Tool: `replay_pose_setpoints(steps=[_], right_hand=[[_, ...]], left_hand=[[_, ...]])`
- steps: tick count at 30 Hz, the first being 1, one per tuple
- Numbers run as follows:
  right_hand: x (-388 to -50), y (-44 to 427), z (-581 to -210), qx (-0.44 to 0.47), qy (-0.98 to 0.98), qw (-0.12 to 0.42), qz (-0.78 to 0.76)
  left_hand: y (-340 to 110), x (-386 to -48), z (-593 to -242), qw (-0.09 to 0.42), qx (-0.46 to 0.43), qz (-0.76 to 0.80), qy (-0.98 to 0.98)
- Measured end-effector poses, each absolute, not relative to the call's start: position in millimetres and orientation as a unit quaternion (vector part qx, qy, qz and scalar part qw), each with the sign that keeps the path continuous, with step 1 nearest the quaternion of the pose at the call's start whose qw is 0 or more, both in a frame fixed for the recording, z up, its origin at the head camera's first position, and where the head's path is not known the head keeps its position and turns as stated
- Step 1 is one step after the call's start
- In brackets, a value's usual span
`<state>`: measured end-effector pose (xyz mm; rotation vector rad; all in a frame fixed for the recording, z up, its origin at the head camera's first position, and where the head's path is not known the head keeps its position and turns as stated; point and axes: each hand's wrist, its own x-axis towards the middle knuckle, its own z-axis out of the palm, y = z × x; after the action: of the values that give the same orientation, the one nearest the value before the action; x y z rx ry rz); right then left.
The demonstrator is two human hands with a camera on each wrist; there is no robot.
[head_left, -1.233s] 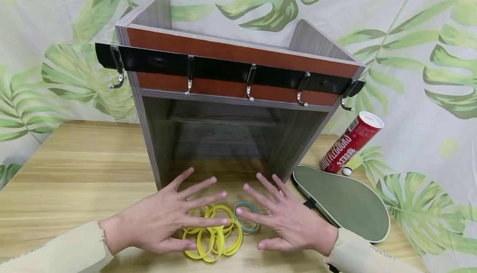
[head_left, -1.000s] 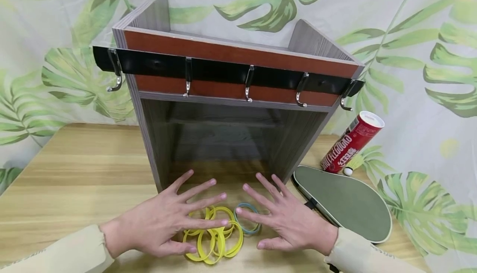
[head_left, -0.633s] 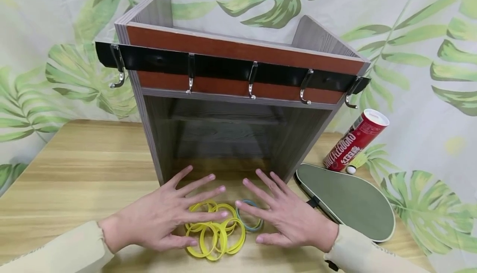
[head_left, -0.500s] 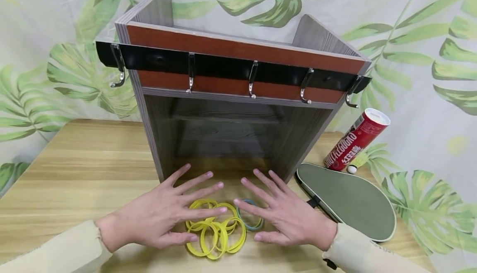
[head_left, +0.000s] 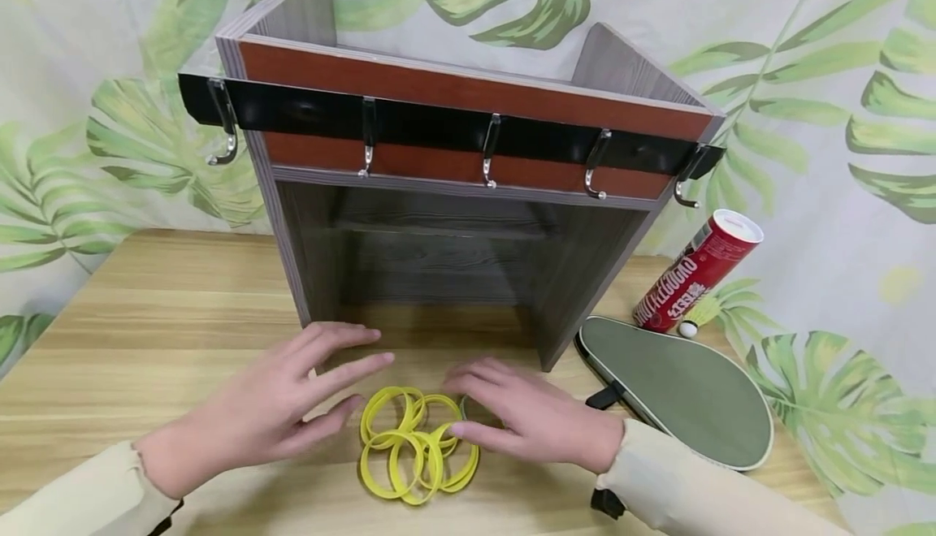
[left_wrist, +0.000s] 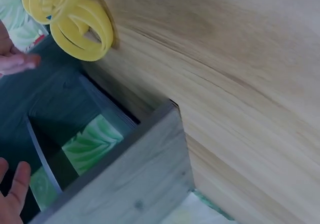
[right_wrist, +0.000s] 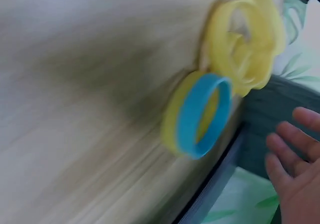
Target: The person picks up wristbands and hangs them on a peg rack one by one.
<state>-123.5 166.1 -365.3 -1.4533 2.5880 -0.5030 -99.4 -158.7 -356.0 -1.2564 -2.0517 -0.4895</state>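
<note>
A loose pile of yellow wristbands [head_left: 398, 438] lies on the wooden table between the two hands. My left hand [head_left: 256, 406] hovers left of the pile, fingers extended and thumb apart, holding nothing. On the other side, my right hand [head_left: 537, 414] hangs over the pile's right edge with its fingers relaxed; I cannot tell whether they touch a band. A blue wristband [right_wrist: 192, 116] stands against a yellow one in the right wrist view; in the head view the right hand hides nearly all of it.
Behind the bands stands a grey wooden cabinet [head_left: 592, 276] with an open front. A black hook rail [head_left: 431, 126] with several metal hooks crosses it. To the right are a green paddle case [head_left: 680, 390], a red tube [head_left: 698, 272] and a shuttlecock [head_left: 695, 321].
Both hands were spread flat above the bands. The left hand has drawn left and turned; the right hand has brought its fingers together, now covering the blue band. The bands look unmoved.
</note>
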Motion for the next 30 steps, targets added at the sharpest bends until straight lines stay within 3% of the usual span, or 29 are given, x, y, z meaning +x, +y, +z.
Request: replay_pose_setpoints(steps=[7, 10, 16, 23, 30], right_hand=[[-128.2, 135.8, -354.0, -0.489, 0.841, 0.098, -0.208], [-128.3, 126.0, -355.6, -0.499, 0.827, 0.115, -0.232], [-123.7, 113.0, -364.0, -0.489, 0.833, 0.145, -0.212], [-122.3, 99.1, -367.4, -0.514, 0.842, 0.099, -0.134], [-121.3, 92.9, -369.9, -0.517, 0.84, 0.11, -0.124]], left_hand=[[-182.4, -103.0, -355.7, 0.425, -0.428, -0.221, -0.766], [-197.9, -104.9, -360.0, 0.431, -0.369, -0.242, -0.787], [-215.2, -108.4, -370.2, 0.304, -0.22, -0.375, -0.848], [-211.5, -117.8, -379.4, 0.148, -0.133, -0.47, -0.86], [-202.5, -126.4, -390.1, 0.118, -0.139, -0.452, -0.873]])
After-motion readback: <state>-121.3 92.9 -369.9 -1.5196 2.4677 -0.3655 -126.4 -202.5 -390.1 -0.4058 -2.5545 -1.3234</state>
